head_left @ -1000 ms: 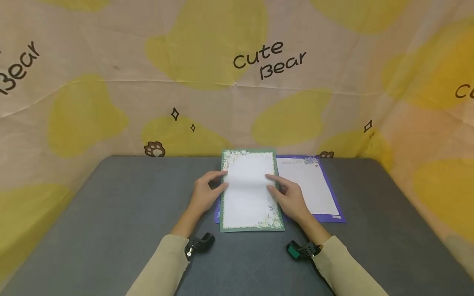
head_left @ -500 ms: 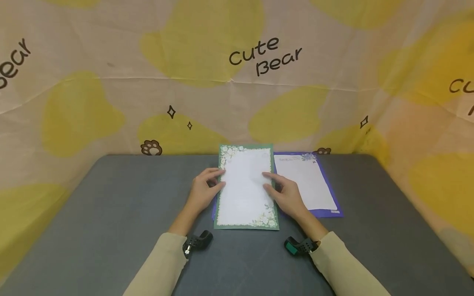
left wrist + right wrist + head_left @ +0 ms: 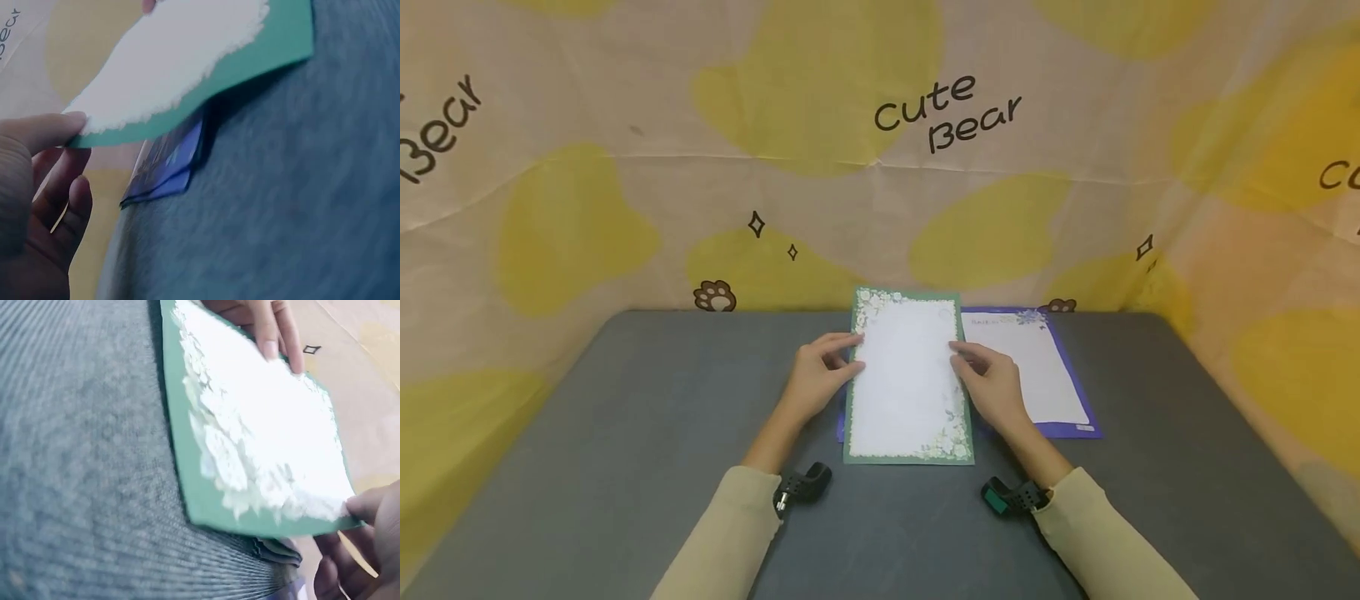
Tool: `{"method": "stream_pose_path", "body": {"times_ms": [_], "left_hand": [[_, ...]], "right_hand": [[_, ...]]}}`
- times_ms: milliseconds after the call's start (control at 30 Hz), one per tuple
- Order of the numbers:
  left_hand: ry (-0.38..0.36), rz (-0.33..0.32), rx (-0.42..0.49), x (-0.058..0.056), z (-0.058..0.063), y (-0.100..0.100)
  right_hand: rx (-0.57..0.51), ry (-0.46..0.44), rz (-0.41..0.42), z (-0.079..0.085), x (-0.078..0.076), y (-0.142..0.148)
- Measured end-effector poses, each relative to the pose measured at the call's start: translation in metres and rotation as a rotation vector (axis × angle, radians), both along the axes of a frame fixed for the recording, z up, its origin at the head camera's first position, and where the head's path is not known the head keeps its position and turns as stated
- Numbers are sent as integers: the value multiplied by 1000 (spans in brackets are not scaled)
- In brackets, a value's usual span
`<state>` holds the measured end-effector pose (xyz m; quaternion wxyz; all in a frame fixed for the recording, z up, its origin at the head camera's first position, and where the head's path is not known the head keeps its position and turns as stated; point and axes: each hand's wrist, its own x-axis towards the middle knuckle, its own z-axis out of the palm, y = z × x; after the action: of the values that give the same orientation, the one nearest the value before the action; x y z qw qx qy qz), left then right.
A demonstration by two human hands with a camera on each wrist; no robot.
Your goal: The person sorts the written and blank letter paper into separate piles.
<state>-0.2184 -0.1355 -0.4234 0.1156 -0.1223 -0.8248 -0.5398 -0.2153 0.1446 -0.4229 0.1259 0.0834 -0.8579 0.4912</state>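
A sheet of letter paper [image 3: 906,383] with a green border and white flowers in two corners is held at the middle of the table, raised a little along its sides. My left hand [image 3: 818,377] pinches its left edge, thumb on top and fingers underneath, as the left wrist view shows. On the opposite edge my right hand [image 3: 996,385] pinches the paper between thumb and fingers. Bright glare washes out the sheet's white middle in both wrist views.
A purple-bordered sheet [image 3: 1030,371] with a floral corner lies to the right, partly behind the green one. Purple folded edges [image 3: 165,169] show beneath the green sheet at left. The grey table [image 3: 662,433] meets a yellow-patterned cloth backdrop [image 3: 820,200].
The crease seen across the green sheet's middle has flattened out. My right fingertips have moved outward from on the sheet to its right edge; the left hand stays on the left edge.
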Motion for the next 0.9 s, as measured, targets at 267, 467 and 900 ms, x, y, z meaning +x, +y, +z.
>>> {"method": "stream_pose_path", "body": {"times_ms": [267,467,900], "left_hand": [[-3,3,23,3,21,-18],[14,42,-3,4,39,-42],[-39,135,-120,9,55,-92]], "right_hand": [[-23,-55,60,21,0,-17],[-37,-143,176,40,-1,-38],[-5,-249,321,57,-14,-83]]}}
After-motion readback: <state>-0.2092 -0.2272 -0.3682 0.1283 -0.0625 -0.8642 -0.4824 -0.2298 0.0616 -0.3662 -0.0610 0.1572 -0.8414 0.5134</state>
